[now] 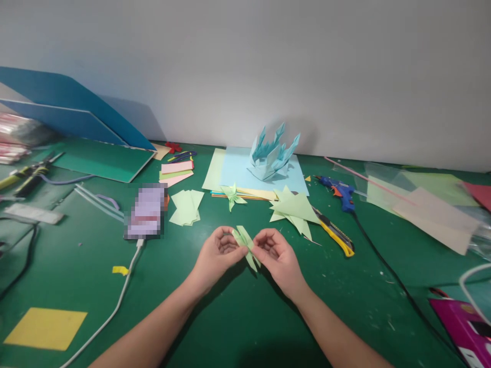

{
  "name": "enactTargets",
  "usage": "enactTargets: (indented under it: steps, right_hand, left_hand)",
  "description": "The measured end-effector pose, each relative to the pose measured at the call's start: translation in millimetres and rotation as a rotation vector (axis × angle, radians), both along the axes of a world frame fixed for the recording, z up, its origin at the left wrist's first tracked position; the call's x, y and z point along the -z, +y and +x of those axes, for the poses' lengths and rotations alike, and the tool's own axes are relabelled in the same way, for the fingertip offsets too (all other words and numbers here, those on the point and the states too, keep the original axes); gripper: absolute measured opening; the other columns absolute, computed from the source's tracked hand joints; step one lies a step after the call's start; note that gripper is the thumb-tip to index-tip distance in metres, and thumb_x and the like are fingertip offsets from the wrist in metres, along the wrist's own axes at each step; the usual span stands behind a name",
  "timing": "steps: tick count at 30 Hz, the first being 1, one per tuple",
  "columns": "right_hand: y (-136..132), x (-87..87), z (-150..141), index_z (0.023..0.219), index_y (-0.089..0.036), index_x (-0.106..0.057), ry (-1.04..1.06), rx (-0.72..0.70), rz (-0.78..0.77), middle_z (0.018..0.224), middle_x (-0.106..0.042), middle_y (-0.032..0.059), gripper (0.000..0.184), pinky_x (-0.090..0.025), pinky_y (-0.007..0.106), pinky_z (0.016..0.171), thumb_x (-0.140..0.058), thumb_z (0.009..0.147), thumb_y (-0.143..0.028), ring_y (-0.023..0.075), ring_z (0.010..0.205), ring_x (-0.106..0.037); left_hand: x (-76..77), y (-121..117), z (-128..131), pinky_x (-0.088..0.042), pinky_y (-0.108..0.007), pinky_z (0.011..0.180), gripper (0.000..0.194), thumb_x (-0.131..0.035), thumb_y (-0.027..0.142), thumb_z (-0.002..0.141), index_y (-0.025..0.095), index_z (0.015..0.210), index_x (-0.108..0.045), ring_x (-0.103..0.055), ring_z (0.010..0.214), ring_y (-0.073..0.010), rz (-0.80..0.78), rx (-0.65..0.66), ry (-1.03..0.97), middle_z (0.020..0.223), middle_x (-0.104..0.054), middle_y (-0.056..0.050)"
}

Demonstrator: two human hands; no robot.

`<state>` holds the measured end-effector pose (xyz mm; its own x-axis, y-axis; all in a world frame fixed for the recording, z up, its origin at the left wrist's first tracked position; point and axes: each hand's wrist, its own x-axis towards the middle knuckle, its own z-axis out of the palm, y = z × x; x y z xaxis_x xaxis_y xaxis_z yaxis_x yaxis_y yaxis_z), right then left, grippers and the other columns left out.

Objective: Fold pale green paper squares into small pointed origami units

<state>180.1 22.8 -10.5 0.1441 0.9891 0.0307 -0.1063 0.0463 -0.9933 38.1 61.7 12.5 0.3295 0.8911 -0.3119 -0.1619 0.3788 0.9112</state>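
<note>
Fingers (pixel 238 254) of our left hand (pixel 215 255) and right hand (pixel 282 263) pinch closely together on one folded green paper (pixel 241 236), lower middle of the frame, above the tabletop (pixel 238 322).

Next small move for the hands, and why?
I'd probably ease one flap of the folded green paper outward: the left hand and right hand pinch it near its middle, its long flaps lie close together, and the green paper pinwheel beyond has its points spread.
</note>
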Motion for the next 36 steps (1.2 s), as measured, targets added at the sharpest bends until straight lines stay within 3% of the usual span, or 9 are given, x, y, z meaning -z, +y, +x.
enactTargets:
  steps: [7, 14, 20, 24, 36]
  right_hand:
    - [-0.4, 2.6, 0.1, 0.079, -0.023, -0.045, 0.059, -0.025, -0.026, 0.068, -0.05, -0.0043, 0.03, -0.046, 0.021, 0.059, -0.069, 0.07, -0.037, 0.01, 0.061, -0.051]
    - [-0.8, 2.2, -0.4, 0.079, -0.022, -0.044, 0.029, -0.007, -0.013, 0.067, -0.047, -0.0048, 0.026, -0.042, 0.02, 0.057, -0.066, 0.073, -0.035, 0.0094, 0.059, -0.047]
    - [-1.8, 2.4, -2.9, 0.076, -0.022, -0.039, 0.014, 0.013, 0.03, 0.065, -0.044, -0.006, 0.029, -0.04, 0.02, 0.054, -0.065, 0.074, -0.033, 0.0088, 0.056, -0.046]
    - [-3.2, 0.1, -5.1, 0.075, -0.022, -0.036, 0.035, -0.008, 0.036, 0.066, -0.045, -0.0058, 0.031, -0.04, 0.02, 0.054, -0.066, 0.074, -0.031, 0.0089, 0.057, -0.047]
    - [-5.4, -3.2, -9.0, 0.077, -0.022, -0.042, -0.002, -0.105, -0.004, 0.067, -0.046, -0.005, 0.025, -0.043, 0.021, 0.058, -0.065, 0.075, -0.032, 0.0091, 0.059, -0.049]
  left_hand:
    - [5.4, -1.8, 1.4, -0.047, -0.021, 0.063, 0.041, -0.082, 0.028, 0.052, 0.017, 0.076, -0.05, -0.058, 0.063, -0.0083, 0.01, -0.013, -0.03, 0.066, -0.06, 0.004]
    - [6.7, -5.6, 2.6, -0.047, -0.02, 0.062, 0.036, -0.079, 0.023, 0.056, 0.017, 0.079, -0.051, -0.056, 0.063, -0.008, 0.131, -0.07, -0.005, 0.068, -0.059, 0.005]
    - [9.2, -3.3, 0.5, -0.047, -0.023, 0.067, 0.042, -0.08, 0.025, 0.056, 0.017, 0.085, -0.052, -0.059, 0.066, -0.0097, -0.029, 0.011, -0.052, 0.069, -0.062, 0.003]
    - [8.1, -3.2, -1.0, -0.045, -0.021, 0.069, 0.037, -0.079, 0.025, 0.059, 0.015, 0.085, -0.054, -0.059, 0.068, -0.0091, -0.054, 0.037, -0.094, 0.073, -0.065, 0.002]
    - [3.3, -7.9, 4.0, -0.044, -0.019, 0.054, 0.045, -0.079, 0.028, 0.057, 0.018, 0.085, -0.045, -0.057, 0.054, -0.0081, -0.078, -0.111, -0.141, 0.065, -0.065, 0.003]
